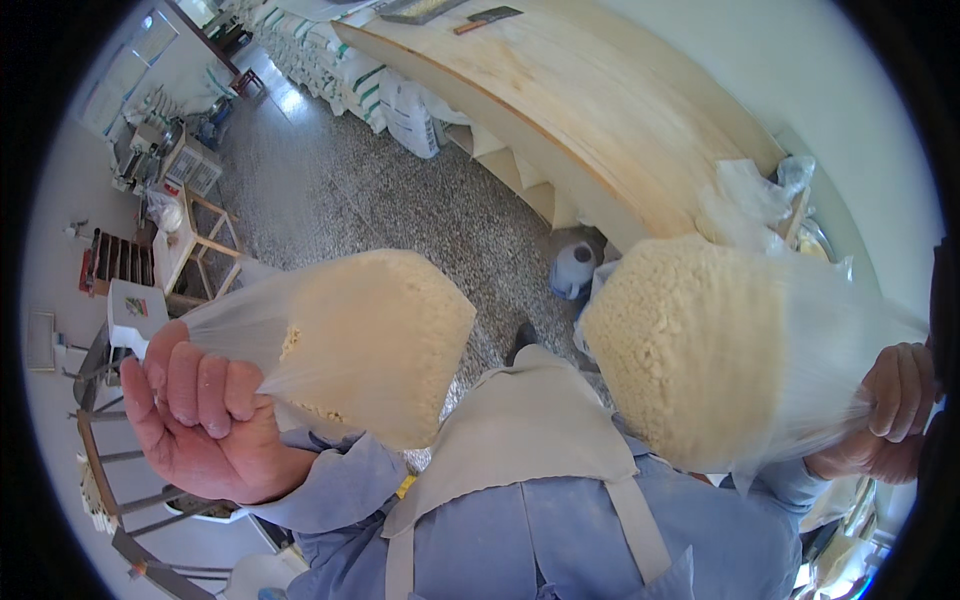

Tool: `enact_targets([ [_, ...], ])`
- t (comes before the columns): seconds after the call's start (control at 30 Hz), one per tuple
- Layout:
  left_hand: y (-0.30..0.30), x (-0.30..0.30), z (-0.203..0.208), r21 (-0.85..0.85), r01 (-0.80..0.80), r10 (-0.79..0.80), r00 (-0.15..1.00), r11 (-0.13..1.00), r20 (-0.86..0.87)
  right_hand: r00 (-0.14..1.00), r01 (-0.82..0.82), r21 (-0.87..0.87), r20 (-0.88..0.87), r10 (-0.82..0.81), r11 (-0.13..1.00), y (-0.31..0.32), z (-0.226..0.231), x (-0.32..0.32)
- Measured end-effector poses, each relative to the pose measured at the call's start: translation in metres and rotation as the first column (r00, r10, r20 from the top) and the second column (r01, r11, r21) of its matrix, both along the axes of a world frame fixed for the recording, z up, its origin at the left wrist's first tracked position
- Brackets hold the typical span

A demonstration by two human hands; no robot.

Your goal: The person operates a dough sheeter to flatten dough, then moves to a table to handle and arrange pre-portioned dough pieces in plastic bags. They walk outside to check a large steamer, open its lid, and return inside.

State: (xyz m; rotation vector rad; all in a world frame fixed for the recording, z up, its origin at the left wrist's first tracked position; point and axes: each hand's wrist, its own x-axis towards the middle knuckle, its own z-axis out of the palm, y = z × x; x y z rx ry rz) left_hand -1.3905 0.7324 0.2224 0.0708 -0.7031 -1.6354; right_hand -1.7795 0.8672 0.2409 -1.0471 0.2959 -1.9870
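Your left hand (pixel 210 425) is clenched around the gathered end of a clear left bag (pixel 360 345) full of pale crumbs (pixel 435 320); your right hand (pixel 893 408) grips the similar right bag (pixel 690 350). Both are held apart, flanking your beige apron (pixel 510 425), above the speckled floor (pixel 330 190).

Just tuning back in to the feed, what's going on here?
A person in a pale apron holds two clear plastic bags of pale yellow crumbs, one per hand. The left grip is closed around the gathered end of the left bag, and the right grip around that of the right bag. Both bags are held off the floor. A wooden-topped worktable stands ahead.
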Motion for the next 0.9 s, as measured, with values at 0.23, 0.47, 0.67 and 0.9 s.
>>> enact_targets([
  [0.23, -0.122, 0.007, 0.018, 0.000, -0.057, 0.057, 0.997, 0.998, -0.051, 0.993, -0.065, -0.025, 0.095, 0.067, 0.998, -0.129, 0.015, -0.026],
  [0.47, -0.276, 0.002, 0.016, 0.018, 0.103, -0.102, 0.994, 0.995, -0.035, 0.994, -0.035, -0.010, 0.101, 0.036, 0.999, -0.255, 0.000, -0.002],
  [0.67, -0.426, -0.032, 0.024, -0.052, 0.354, -0.351, 0.935, 0.934, 0.057, 0.947, 0.308, 0.009, 0.089, -0.307, 0.951, -0.350, -0.015, 0.011],
  [0.9, -0.573, -0.108, 0.035, -0.119, 0.489, -0.471, 0.869, 0.864, 0.151, 0.970, 0.240, 0.017, 0.033, -0.240, 0.971, -0.444, -0.016, -0.023],
])
